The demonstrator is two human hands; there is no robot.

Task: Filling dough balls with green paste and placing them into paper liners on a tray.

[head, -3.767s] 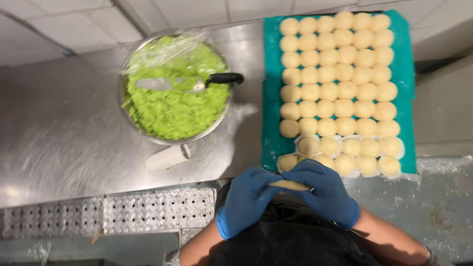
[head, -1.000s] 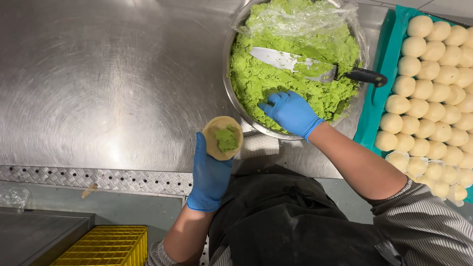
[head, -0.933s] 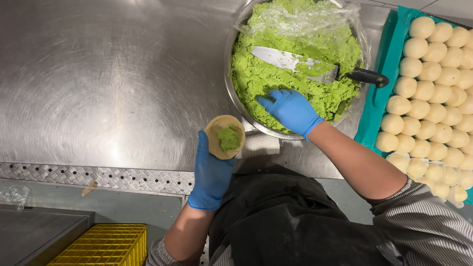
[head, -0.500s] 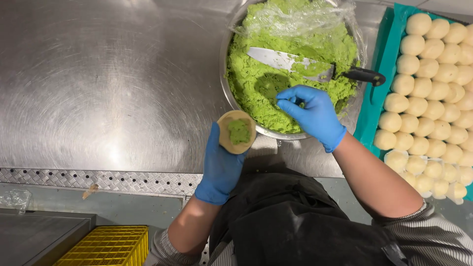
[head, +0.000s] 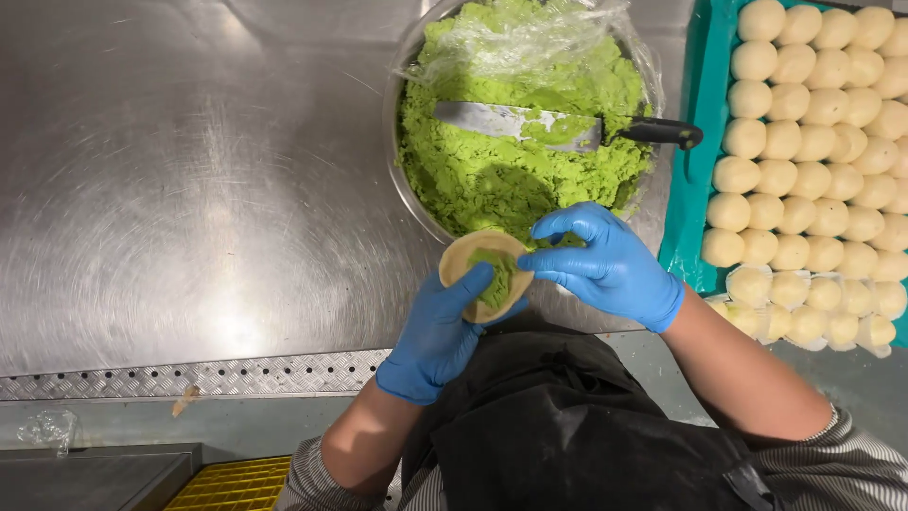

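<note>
My left hand [head: 437, 331], in a blue glove, cups a flattened round of pale dough [head: 465, 257] with a lump of green paste [head: 494, 274] in its middle; the thumb presses on the paste. My right hand [head: 605, 265], also gloved, pinches the dough's right rim with its fingertips. Just beyond both hands stands a metal bowl [head: 402, 180] full of green paste [head: 492, 161], with a black-handled knife [head: 558, 128] lying across it and cling film folded back at the top.
A teal tray [head: 695, 161] at the right holds several rows of pale dough balls [head: 804, 142]. The bowl and tray rest on a steel worktop [head: 189, 180] with a ridged front edge. A yellow crate [head: 236, 483] sits low at the left.
My right hand left the bowl and came to the dough round. My left hand carried the dough right and up toward the bowl's near rim, and the paste lump in it has grown.
</note>
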